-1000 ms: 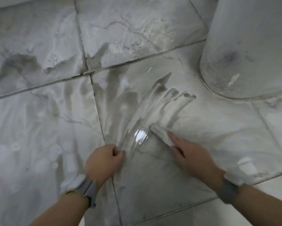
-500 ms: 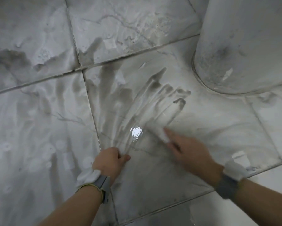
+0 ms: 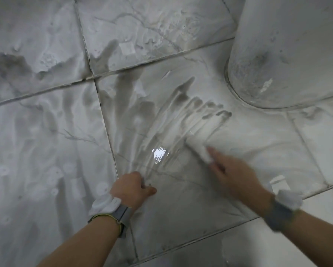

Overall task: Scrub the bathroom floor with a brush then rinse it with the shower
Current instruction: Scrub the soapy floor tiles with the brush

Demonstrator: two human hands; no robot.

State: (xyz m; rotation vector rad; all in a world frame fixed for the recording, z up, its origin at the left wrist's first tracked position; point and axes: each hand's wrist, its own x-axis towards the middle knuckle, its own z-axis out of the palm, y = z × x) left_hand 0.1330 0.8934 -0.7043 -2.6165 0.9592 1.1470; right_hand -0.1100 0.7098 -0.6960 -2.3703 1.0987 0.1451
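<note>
Seen from above, a wet, marbled grey tiled floor [image 3: 46,151] fills the frame, streaked with soapy brush marks. At about seven o'clock, the left hand [image 3: 132,189] rests on the tile, fingers curled into a loose fist and holding nothing, propping the body. Just right of centre, a bright glare spot [image 3: 160,153] shines on the wet tile. At about four o'clock, the blurred right hand [image 3: 233,174] grips a white brush [image 3: 197,149], whose head presses the floor towards three o'clock. At one o'clock stands a white pedestal base [image 3: 277,54]. To scrub well, overlapping firm strokes likely matter, worked towards the pedestal's grimy edge.
</note>
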